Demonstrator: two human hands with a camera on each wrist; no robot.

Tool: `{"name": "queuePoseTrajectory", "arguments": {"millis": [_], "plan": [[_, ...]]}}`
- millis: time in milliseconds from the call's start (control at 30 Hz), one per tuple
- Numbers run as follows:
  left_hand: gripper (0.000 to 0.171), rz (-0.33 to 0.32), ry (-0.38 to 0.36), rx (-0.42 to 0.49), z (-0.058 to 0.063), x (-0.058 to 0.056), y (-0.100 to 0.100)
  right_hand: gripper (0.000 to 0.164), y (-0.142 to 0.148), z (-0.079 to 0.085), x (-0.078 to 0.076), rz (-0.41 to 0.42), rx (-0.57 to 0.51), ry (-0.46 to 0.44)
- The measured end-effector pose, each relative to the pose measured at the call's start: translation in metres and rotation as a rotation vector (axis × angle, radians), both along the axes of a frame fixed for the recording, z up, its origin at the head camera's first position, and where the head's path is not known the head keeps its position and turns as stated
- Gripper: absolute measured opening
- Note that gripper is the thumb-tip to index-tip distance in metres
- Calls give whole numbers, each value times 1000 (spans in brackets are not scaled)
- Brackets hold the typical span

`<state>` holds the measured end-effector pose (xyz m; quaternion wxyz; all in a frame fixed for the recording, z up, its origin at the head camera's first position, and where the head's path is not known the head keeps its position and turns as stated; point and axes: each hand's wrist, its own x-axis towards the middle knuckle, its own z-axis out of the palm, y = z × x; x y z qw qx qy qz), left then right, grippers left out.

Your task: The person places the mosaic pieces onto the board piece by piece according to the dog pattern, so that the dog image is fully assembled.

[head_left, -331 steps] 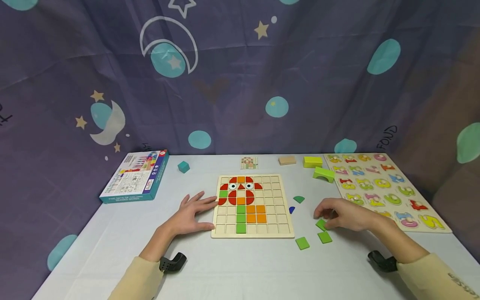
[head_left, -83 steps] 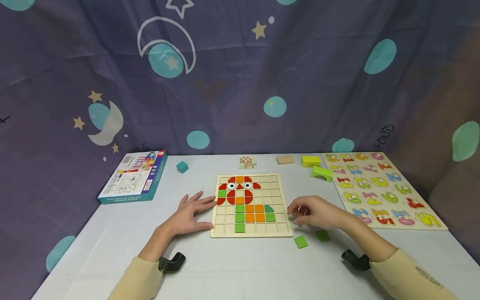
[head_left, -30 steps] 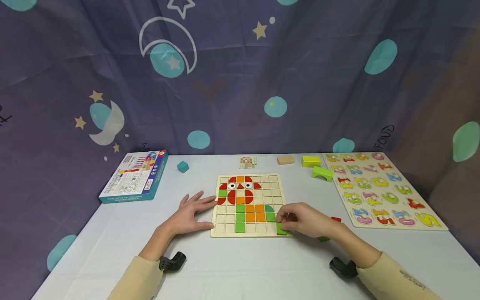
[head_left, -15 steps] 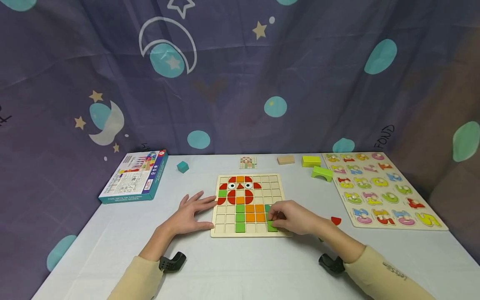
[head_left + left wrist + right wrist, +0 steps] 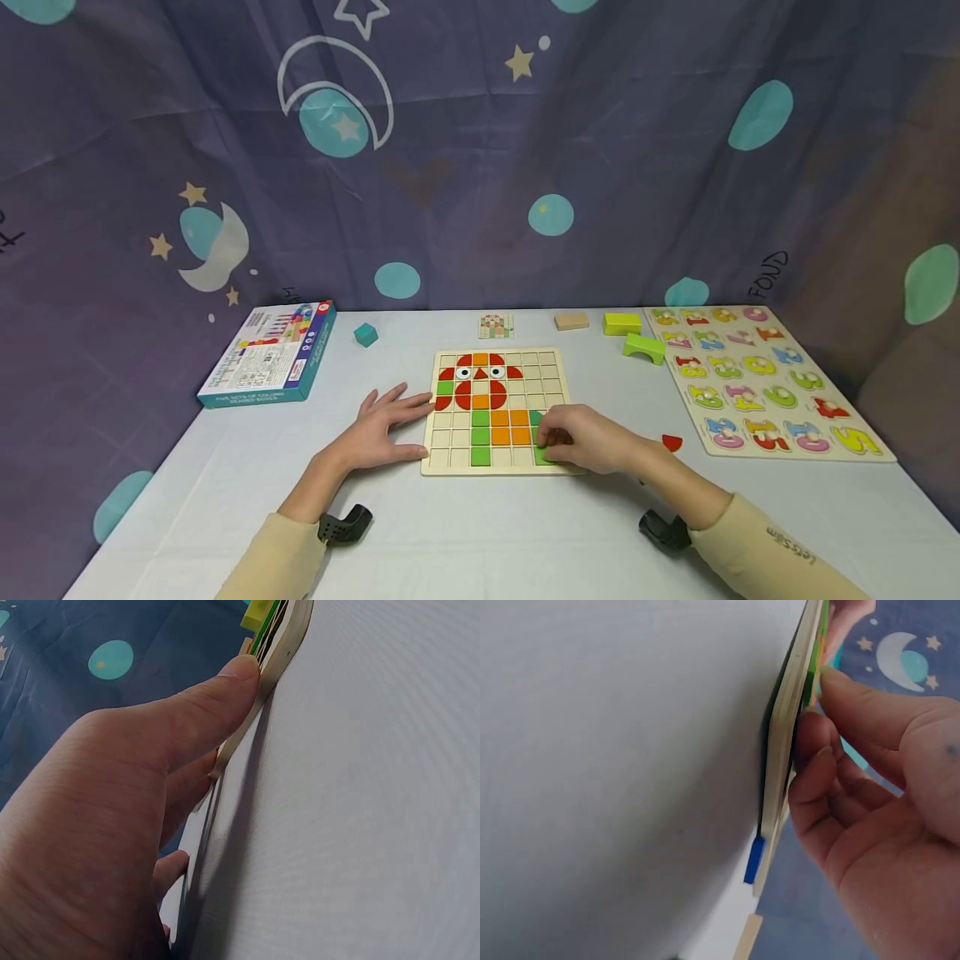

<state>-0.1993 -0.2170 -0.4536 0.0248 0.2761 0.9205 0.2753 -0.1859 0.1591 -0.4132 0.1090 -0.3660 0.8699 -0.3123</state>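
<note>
A wooden grid board (image 5: 542, 375) lies mid-table, with red, orange and green tiles forming a pattern with two eye pieces. My left hand (image 5: 378, 433) has its fingers spread at the board's left side; in the left wrist view the thumb (image 5: 225, 694) touches the board's edge. Over the lower right of the board, my right hand (image 5: 588, 437) pinches a green square tile (image 5: 542, 457), set in the row below the other green pieces beside the orange squares. In the right wrist view, the thumb and curled fingers meet at that tile (image 5: 810, 686).
A red piece (image 5: 672, 442) lies right of the board, by the right forearm. A blue piece (image 5: 754, 860) shows near the board's edge. Behind are a pattern card (image 5: 497, 326), a teal cube (image 5: 366, 335), several blocks, a box (image 5: 262, 354) and a number puzzle (image 5: 765, 392).
Since the earliest frame, a green quarter piece and a green square have come onto the board beside the orange squares. Lately my right hand moved left carrying another green square; my left hand stayed.
</note>
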Motion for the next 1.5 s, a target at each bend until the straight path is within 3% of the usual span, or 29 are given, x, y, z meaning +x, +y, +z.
{"name": "queuePoseTrajectory", "arguments": {"millis": [567, 1033, 1200, 1367, 1500], "plan": [[75, 7, 2, -3, -1, 1, -2, 18, 52, 14, 0, -95, -82, -45], [75, 17, -10, -4, -1, 1, -3, 23, 108, 14, 10, -222, -5, -1], [75, 14, -5, -5, 0, 1, -2, 24, 117, 11, 17, -189, -28, -34], [74, 6, 2, -4, 0, 1, -1, 25, 119, 4, 24, -161, -36, -128], [74, -2, 12, -3, 0, 0, 1, 25, 119, -1, 29, -144, -9, -129]]}}
